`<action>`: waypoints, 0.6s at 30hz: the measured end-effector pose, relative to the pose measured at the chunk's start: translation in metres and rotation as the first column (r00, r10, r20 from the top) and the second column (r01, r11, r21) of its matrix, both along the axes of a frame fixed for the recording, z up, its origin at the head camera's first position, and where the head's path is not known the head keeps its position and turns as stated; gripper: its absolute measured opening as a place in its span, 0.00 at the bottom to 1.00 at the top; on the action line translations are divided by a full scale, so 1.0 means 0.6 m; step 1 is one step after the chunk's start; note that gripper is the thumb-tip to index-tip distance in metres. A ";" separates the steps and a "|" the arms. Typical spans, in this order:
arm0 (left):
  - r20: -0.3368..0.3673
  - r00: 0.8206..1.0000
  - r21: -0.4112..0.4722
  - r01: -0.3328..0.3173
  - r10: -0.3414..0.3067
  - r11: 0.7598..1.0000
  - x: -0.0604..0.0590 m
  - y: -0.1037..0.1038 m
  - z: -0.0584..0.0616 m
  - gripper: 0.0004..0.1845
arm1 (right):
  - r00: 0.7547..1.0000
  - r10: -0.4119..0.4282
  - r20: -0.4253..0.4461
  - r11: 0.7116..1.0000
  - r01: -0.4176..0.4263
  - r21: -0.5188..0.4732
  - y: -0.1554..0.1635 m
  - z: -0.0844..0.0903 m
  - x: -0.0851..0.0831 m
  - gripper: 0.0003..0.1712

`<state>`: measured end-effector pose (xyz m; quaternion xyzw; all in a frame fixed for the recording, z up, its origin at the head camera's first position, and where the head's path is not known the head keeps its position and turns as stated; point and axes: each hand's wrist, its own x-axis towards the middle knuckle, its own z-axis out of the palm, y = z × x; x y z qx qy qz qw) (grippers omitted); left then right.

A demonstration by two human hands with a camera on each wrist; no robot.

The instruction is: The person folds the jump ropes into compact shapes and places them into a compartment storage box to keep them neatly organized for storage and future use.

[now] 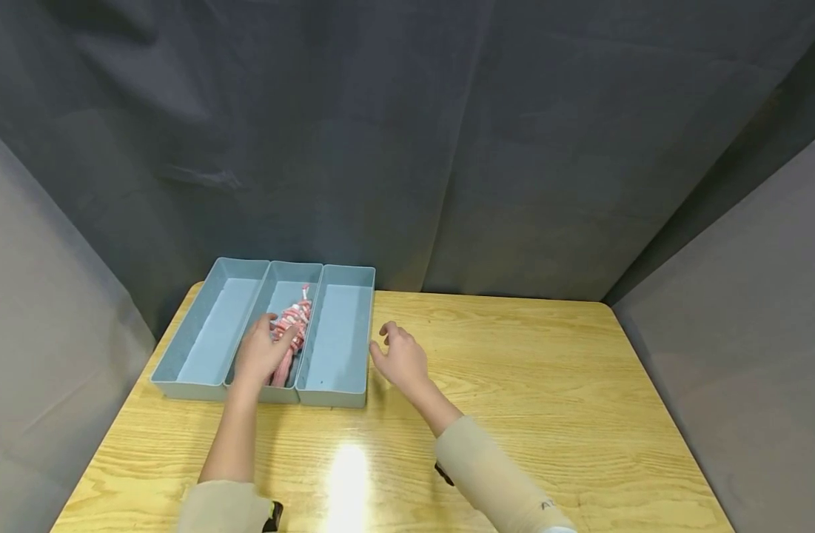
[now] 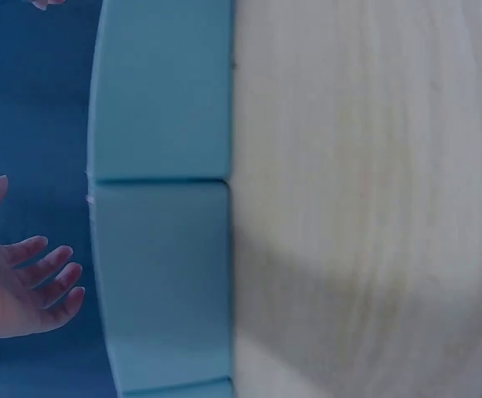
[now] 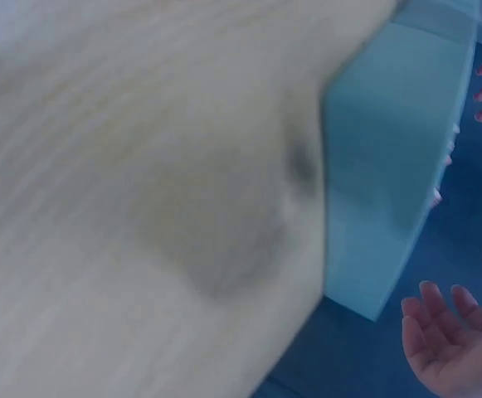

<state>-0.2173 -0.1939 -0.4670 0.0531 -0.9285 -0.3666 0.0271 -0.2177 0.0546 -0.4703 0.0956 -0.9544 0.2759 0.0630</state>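
Three long blue bins sit side by side on the wooden table [image 1: 547,385], pushed close to its far-left corner. The middle bin [image 1: 283,292] is the landmark here. Inside it lies a pile of pink and white sticks [image 1: 294,326] — thin, small and bunched together (too small to tell just what they are).

The left hand [image 1: 263,355] rests over the near part of the middle bin, right on the pile. Its fingers are spread and only a little bent, touching the sticks; a firm hold does not show.

The right hand [image 1: 400,359] hovers past the right bin [image 1: 340,333], just beside its outer wall. Its fingers are loose and a bit curled, and it holds nothing.

The left bin [image 1: 214,326] has a bare, flat floor. All three bins look like smooth plastic with thin, straight walls and rounded corners.

To the right of the bins the table is wide and bare — pale yellow wood with wavy grain and a rounded edge. Gray cloth [image 1: 447,148] hangs behind and at both sides.
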 end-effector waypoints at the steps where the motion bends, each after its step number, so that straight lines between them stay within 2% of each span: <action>1: -0.019 1.000 -0.013 0.004 -0.004 1.000 -0.001 0.004 0.005 0.34 | 1.000 -0.002 -0.008 1.000 0.002 -0.004 0.004 0.007 -0.001 0.17; 3: -0.054 0.998 -0.036 0.007 -0.009 0.999 -0.004 0.014 0.019 0.34 | 0.999 -0.004 -0.038 1.000 0.004 -0.012 0.014 0.019 -0.004 0.17; 8: -0.090 0.995 -0.081 0.035 -0.042 0.996 -0.012 0.041 0.051 0.35 | 0.994 -0.023 -0.108 1.000 0.021 -0.020 0.043 0.050 -0.012 0.17; 15: -0.172 0.980 -0.161 0.068 -0.096 0.985 -0.021 0.066 0.083 0.35 | 0.980 -0.016 -0.200 1.000 0.010 -0.030 0.094 0.104 -0.024 0.19; 18: -0.183 0.976 -0.201 0.083 -0.121 0.976 -0.023 0.077 0.096 0.35 | 0.970 -0.020 -0.242 1.000 0.018 -0.010 0.118 0.126 -0.030 0.21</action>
